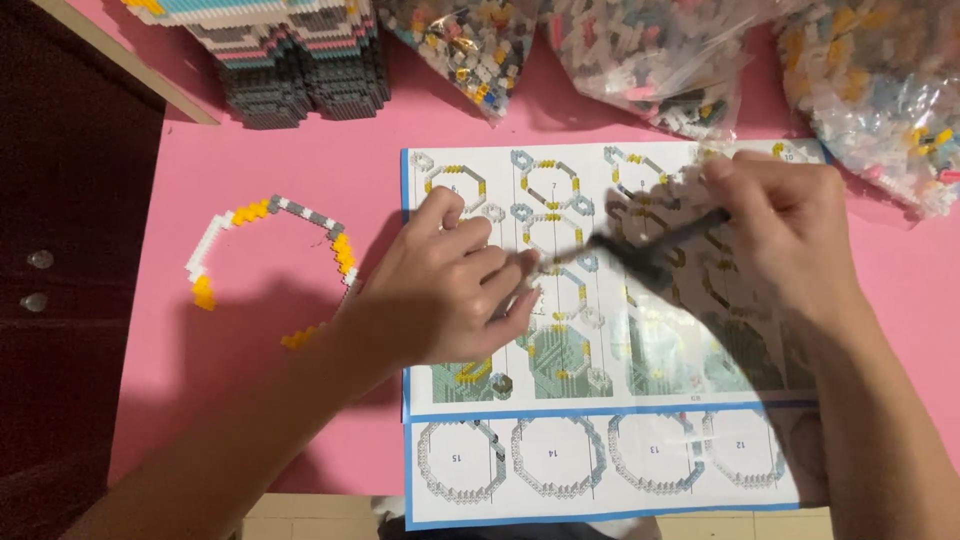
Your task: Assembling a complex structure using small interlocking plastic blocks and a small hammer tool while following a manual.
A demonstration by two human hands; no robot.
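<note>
My left hand [455, 290] rests over the printed instruction sheet [600, 470], fingers curled and pinched together on something tiny that I cannot make out. My right hand [785, 235] grips black tweezers [650, 245], whose tip points left toward the left hand's fingertips. Both hands hover above the sheet's ring diagrams. To the left on the pink table [250, 400] lies a partly built ring of white, grey and yellow small bricks [265, 265].
Clear bags of mixed small bricks [650, 50] line the far edge. A stacked grey, white and pink brick build [290, 60] stands at the back left. The table's left edge drops to a dark cabinet [60, 300].
</note>
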